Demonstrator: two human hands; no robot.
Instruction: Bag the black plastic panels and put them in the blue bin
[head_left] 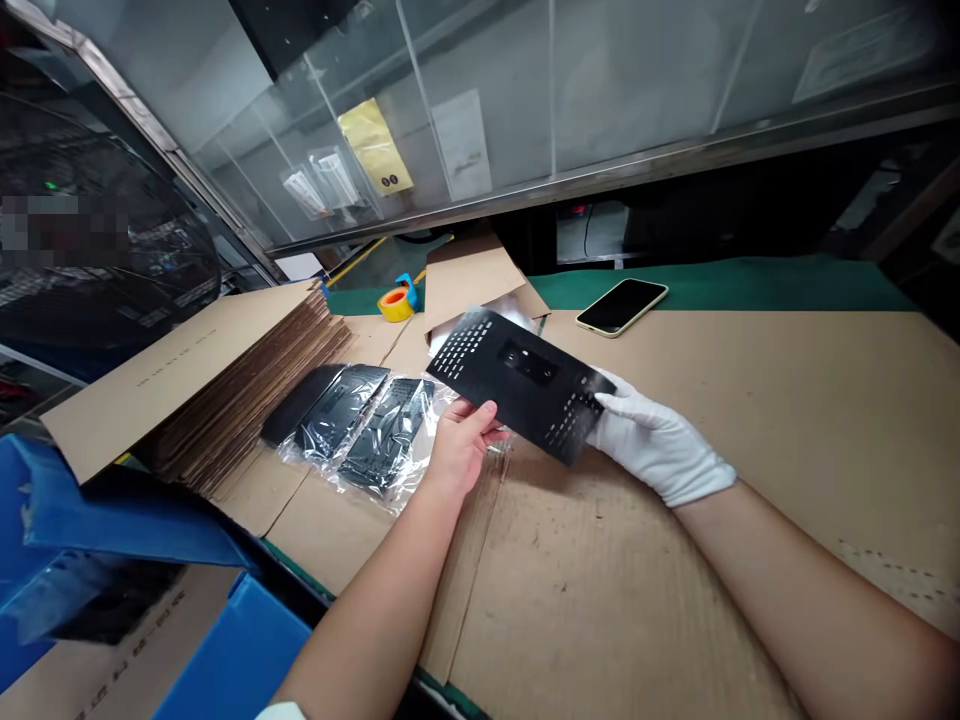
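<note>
A flat black panel [517, 400] with rows of small slots at both ends and a recessed rectangle in its middle is held tilted above the table. My bare left hand [463, 440] pinches its lower edge between thumb and fingers. At the right end, my right hand [645, 430] in a white glove grips the corner. To the left, black panels in clear plastic bags [386, 430] lie on the cardboard-covered table [585, 590]. Behind the held panel is an open cardboard box [472, 270] with clear plastic at its mouth.
A stack of flat cardboard [247, 380] stands at the left. Toward the back lie a phone [622, 305] and a roll of yellow tape [397, 302] in a blue holder. A blue bin [232, 650] stands at the lower left; a framed transparent panel [615, 100] hangs above.
</note>
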